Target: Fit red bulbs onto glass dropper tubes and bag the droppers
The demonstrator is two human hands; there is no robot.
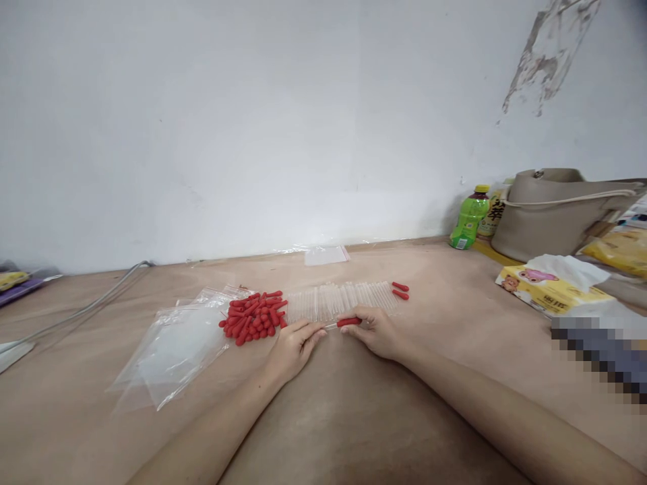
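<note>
Between my hands, a thin clear tube (330,326) meets a red rubber bulb (348,322) end to end. My left hand (297,345) pinches the tube, and my right hand (373,331) has its thumb and fingers closed on the bulb. Just beyond them lies a row of clear tubes (341,300) side by side. A heap of red bulbs (255,318) sits to the left of the row. Two more red bulbs (400,294) rest at the row's right end.
Clear plastic bags (176,347) lie at the left, near a grey cable (101,300). A small bag (326,254) is by the wall. At the right are a green bottle (469,219), a beige bag (546,215) and a yellow tissue pack (550,289).
</note>
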